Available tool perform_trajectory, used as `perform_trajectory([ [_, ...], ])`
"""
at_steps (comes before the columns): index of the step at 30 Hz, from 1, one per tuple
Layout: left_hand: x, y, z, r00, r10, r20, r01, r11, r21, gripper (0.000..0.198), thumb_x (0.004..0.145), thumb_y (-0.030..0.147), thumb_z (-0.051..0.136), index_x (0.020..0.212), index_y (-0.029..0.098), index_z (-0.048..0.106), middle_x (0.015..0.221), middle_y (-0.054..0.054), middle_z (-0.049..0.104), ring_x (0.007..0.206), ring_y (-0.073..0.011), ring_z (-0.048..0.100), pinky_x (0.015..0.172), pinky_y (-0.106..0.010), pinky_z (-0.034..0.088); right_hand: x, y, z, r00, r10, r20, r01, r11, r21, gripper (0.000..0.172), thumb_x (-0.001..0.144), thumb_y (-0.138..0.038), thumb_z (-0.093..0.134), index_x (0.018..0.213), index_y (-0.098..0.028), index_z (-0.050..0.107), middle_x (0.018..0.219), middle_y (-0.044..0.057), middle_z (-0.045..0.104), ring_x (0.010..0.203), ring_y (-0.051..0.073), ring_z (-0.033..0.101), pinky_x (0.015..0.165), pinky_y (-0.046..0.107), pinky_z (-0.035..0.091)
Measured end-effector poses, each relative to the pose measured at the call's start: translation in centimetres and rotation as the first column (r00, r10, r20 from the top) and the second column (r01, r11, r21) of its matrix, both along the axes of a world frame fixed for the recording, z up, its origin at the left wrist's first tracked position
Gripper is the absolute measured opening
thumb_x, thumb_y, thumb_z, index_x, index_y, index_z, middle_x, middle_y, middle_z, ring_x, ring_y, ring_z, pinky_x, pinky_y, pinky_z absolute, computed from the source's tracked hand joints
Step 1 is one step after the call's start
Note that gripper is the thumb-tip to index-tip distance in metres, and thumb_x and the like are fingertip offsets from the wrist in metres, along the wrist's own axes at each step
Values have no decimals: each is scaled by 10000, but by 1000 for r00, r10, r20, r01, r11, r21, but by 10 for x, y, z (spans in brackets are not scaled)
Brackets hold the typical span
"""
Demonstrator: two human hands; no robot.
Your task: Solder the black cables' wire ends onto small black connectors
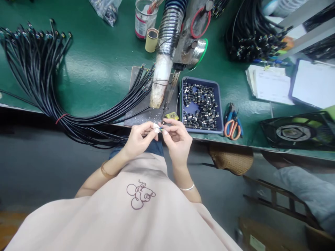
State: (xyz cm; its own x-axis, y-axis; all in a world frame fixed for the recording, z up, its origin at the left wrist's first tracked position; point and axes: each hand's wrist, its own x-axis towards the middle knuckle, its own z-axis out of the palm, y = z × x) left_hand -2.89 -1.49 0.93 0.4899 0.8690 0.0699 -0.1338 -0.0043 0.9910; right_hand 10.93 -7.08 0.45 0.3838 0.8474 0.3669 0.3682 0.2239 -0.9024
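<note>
At the table's front edge my left hand [140,138] is closed in a pinch, its fingertips around thin coloured wires [161,129]. My right hand [178,140] meets it there, thumb and fingers pinched on the same small spot; whether a small part is also held is hidden. Just beyond the fingers, a soldering iron [171,91] points down beside a white-tipped fume hose [160,82]. Black cables [115,111] with bared coloured ends fan onto a grey board [131,120] left of the hose. A blue tray [221,122] of small black connectors stands right of my right hand.
A tied cable bundle [34,69] spreads across the left of the green table. Pliers [232,125], papers [273,83] and a black fan [290,132] lie to the right. A cup [141,26] and solder spool [200,52] stand behind. Another person's leg [306,191] shows lower right.
</note>
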Motion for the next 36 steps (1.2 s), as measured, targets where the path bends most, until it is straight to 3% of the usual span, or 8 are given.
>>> perform_trajectory([
  [4,-1,2,-1,997,6,81,6,988,-154,408,865,540,750,772,167,614,567,29,611,473,-60,506,524,-190,468,-7,-2,-2,930,-143,338,85,980,180,91,904,-157,698,895,-242,727,1075,44,782,946,183,773,860,349,667],
  [10,0,6,-4,994,17,104,8,971,-239,346,795,454,824,854,140,691,589,19,651,495,-62,559,531,-176,486,7,-6,-8,964,-188,186,151,969,196,119,983,-172,598,997,-249,688,1060,49,781,944,190,787,810,371,679],
  [14,3,8,-4,994,28,101,-4,973,-230,293,764,389,846,804,138,701,614,9,665,540,-78,608,561,-179,514,12,-9,-2,912,-173,371,60,953,297,157,938,-146,659,1008,-286,667,1031,34,809,921,193,798,806,353,679],
  [17,5,10,-4,995,25,95,-2,974,-227,283,746,374,853,774,143,692,623,10,662,536,-79,598,553,-186,513,11,-7,1,904,-146,402,38,964,265,141,925,-148,675,962,-284,663,1012,29,815,916,193,800,784,334,674],
  [23,8,14,-5,998,2,65,14,971,-239,268,737,354,826,752,147,658,578,30,621,484,-56,514,503,-179,447,11,-1,3,990,-104,98,97,993,72,113,974,-273,629,866,-241,618,1000,54,808,792,181,798,673,302,651],
  [27,11,14,-5,999,8,50,4,974,-226,229,736,335,802,743,138,686,596,23,623,505,-53,480,506,-179,414,12,1,4,994,-71,80,70,997,24,121,928,-258,676,819,-233,629,997,57,817,863,191,805,706,291,654],
  [32,15,15,-9,999,21,49,-11,981,-192,217,755,340,773,769,128,730,722,-26,718,612,-90,584,620,-204,501,14,4,4,992,-57,115,61,998,-26,114,898,-230,690,795,-226,642,997,59,827,888,184,802,720,276,650],
  [36,17,18,-10,999,17,34,-11,984,-176,218,765,350,765,760,138,715,705,-14,702,605,-94,578,609,-206,491,15,6,3,988,-56,146,59,998,-19,126,901,-232,677,782,-233,632,996,58,827,887,190,800,711,288,654],
])
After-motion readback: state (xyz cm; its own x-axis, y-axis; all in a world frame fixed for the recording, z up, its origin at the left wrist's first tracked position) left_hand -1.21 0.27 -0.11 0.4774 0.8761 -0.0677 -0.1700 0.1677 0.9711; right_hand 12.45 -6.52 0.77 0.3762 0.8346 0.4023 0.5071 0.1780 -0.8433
